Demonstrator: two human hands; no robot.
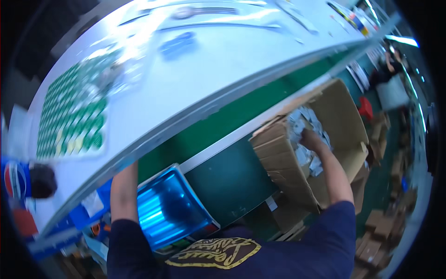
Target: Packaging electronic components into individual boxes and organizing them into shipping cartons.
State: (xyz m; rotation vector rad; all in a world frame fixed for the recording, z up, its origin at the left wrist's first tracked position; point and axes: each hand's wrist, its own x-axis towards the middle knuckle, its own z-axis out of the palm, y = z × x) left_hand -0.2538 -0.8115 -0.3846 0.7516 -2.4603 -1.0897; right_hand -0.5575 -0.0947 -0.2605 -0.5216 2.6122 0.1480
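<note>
At my far left, a bottle with a blue, red and white label (16, 180) lies near the edge of the white table (153, 100). Just beyond it on the tabletop sits a tray of green and white round pieces (72, 118), its rows running away from me, with clear plastic bags (116, 69) overlapping its far right corner. Below the table edge, a blue bin (83, 216) shows to the left of my left forearm (124, 195). That forearm reaches up under the edge, which hides my left hand, so I cannot tell whether its fingers are spread or closed, or what they touch. Right beside the forearm, in front of my body, is a shiny blue tray (172, 209), tilted. Farther back on the table lies a blurred cluster of blue pieces (179, 44). To my right stands an open cardboard carton (278, 160), leaning, with pale grey-white packets (302, 156) heaped inside against its left wall. My right hand (312, 138) is down in the carton among those packets; its fingers are bent, but I cannot tell whether they pinch one. Past the carton are a red stool (365, 108), another person (392, 66) in the distance, and brown boxes (382, 224) on the floor.
</note>
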